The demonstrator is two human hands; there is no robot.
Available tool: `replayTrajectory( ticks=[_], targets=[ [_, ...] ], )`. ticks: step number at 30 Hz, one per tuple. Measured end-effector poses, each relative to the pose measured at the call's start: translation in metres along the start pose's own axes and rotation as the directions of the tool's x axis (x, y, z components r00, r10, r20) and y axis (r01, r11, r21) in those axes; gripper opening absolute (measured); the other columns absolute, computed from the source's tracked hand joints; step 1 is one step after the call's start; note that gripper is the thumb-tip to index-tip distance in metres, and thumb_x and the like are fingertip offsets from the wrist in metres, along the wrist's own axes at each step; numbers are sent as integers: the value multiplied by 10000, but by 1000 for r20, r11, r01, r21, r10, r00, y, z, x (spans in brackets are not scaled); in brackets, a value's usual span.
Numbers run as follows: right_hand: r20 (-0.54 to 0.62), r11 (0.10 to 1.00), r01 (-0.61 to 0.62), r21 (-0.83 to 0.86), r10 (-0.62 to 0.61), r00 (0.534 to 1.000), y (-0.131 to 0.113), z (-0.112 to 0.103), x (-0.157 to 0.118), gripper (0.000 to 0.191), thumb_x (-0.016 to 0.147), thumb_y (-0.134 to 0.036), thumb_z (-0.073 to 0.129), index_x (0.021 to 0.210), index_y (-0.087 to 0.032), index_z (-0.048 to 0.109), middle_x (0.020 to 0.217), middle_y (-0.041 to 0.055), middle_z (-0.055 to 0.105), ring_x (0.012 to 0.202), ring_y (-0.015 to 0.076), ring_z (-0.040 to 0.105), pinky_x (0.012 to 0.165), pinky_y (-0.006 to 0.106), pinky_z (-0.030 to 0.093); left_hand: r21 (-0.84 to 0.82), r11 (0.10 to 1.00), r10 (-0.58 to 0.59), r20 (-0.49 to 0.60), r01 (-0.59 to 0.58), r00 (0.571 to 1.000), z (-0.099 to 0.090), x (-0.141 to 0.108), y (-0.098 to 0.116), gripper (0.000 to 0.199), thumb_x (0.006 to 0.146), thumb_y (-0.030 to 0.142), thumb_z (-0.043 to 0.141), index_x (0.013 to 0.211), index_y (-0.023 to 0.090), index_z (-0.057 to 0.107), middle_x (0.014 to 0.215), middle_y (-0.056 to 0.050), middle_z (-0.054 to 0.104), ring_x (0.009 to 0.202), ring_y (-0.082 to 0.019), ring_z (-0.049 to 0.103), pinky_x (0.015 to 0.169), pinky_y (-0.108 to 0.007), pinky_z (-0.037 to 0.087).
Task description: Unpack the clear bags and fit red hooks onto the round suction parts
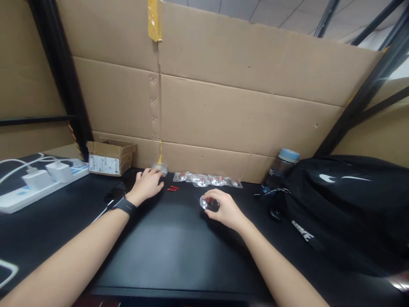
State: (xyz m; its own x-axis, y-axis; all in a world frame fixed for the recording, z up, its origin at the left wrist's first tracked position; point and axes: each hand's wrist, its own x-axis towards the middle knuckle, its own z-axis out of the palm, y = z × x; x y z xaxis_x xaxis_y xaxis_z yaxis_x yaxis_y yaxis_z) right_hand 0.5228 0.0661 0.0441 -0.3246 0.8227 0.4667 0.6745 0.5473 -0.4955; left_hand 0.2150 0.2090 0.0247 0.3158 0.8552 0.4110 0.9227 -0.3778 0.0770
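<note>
My right hand (225, 209) pinches a clear, shiny round disc-like piece (204, 203) with some red on it, held between thumb and fingers just over the black table. My left hand (148, 183), wearing a dark watch, reaches to the back of the table. Its fingers are spread, with the thumb apart, at a clear plastic item (161, 168) by the cardboard wall; whether they grip it I cannot tell. Small red looped pieces (173, 188) lie just right of that hand. Along the wall runs a row of clear packets (204, 180) holding similar round pieces with red parts.
At the left stand an open cardboard box (110, 160) and a white power strip (47, 183) with plugs and cables. A dark phone-like object (116, 192) lies by my left wrist. To the right are a blue-lidded bottle (281, 168) and a black bag (348, 213).
</note>
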Motion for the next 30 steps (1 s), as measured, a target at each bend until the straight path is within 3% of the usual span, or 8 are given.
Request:
replayTrajectory(
  ticks=[6,9,16,19,23,27,30],
  targets=[
    [24,999,-35,-42,36,999,5,0,-1,336,707,-187,765,1030,-268,722,1090,41,685,968,210,643,870,337,504,37,997,57,110,-61,992,18,2,-11,371,917,347,457,1196,250,683,1484,-92,504,1361,-359,377,1000,-547,329],
    [36,998,-52,-38,53,998,5,-1,-1,311,707,-203,776,1007,-264,724,1070,41,688,929,205,646,845,334,511,7,997,71,111,-72,991,24,4,-14,410,938,315,414,1277,256,635,1482,-83,510,1367,-346,381,1016,-547,323],
    [41,998,-60,-10,60,997,6,0,-2,325,688,-190,786,999,-264,726,1051,38,687,896,198,644,823,329,513,-2,998,64,143,-65,988,20,4,-16,440,914,270,421,1305,235,618,1422,-108,566,1311,-335,453,1014,-531,345],
    [39,998,-60,-14,61,997,7,0,-2,319,690,-192,787,994,-262,725,1045,35,687,882,191,645,816,322,512,14,997,77,65,-78,995,10,3,-12,420,915,243,422,1275,226,638,1393,-113,590,1282,-323,492,1014,-507,354],
    [31,998,-55,-35,57,998,8,0,-2,305,694,-198,786,986,-259,722,1045,35,684,902,196,641,820,319,507,-10,991,130,-139,-133,982,-14,2,0,407,973,232,361,1291,214,615,1408,-113,577,1268,-297,523,1016,-486,375],
    [5,995,-68,-68,68,998,7,-2,-1,309,695,-203,784,991,-265,720,1048,33,680,947,204,634,839,321,496,-136,926,318,-228,-353,920,-33,-5,27,359,1000,288,380,1253,209,622,1350,-106,602,1216,-270,568,1038,-434,418],
    [-41,988,-104,-117,100,994,7,-4,-1,300,698,-214,778,986,-271,715,1044,28,681,954,204,632,836,314,487,-329,805,439,-230,-494,869,-31,-14,58,358,981,224,413,1300,237,576,1330,-83,595,1164,-219,601,1041,-364,453]
  ],
)
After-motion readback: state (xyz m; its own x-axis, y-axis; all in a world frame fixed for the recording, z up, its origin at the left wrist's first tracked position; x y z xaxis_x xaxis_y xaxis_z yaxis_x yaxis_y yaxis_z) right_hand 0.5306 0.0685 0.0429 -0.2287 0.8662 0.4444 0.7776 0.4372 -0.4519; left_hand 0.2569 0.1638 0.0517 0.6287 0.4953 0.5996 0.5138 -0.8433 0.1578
